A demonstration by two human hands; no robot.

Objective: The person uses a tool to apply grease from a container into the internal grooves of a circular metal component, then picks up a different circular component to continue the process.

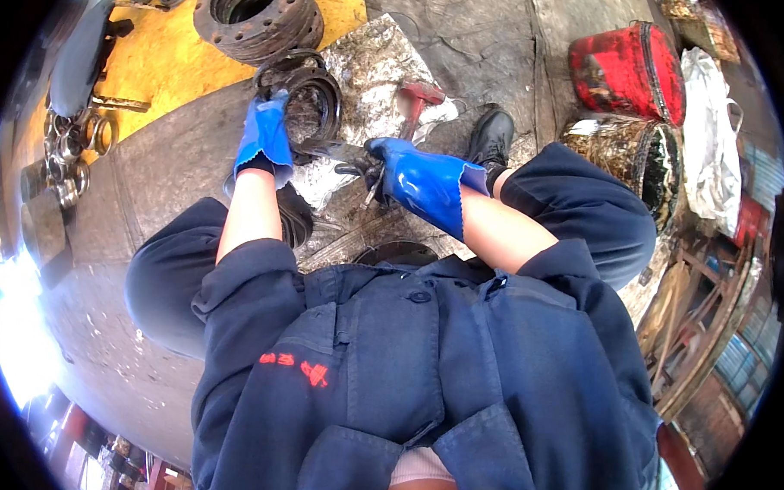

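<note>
My left hand [265, 133], in a blue rubber glove, is closed on the left edge of a dark, greasy metal ring [329, 105]. The ring is tilted above the dirty ground sheet. Just right of it, my right hand [412, 177], in a matching glove, has its fingers closed round something dark. A flat greyish piece [322, 147] reaches from those fingers toward the ring's lower edge; its kind is unclear. Beyond my right hand, a red hammer-shaped tool [419, 97] lies on a stained white sheet [377, 59].
Stacked rusty flanges [257, 20] stand on a yellow sheet [166, 51] at the far left. Several smaller rings [67, 152] lie nearer the left rim. At the right are a red bucket [618, 71], a grimy drum [624, 154] and a white sack [709, 135]. My boots flank the work.
</note>
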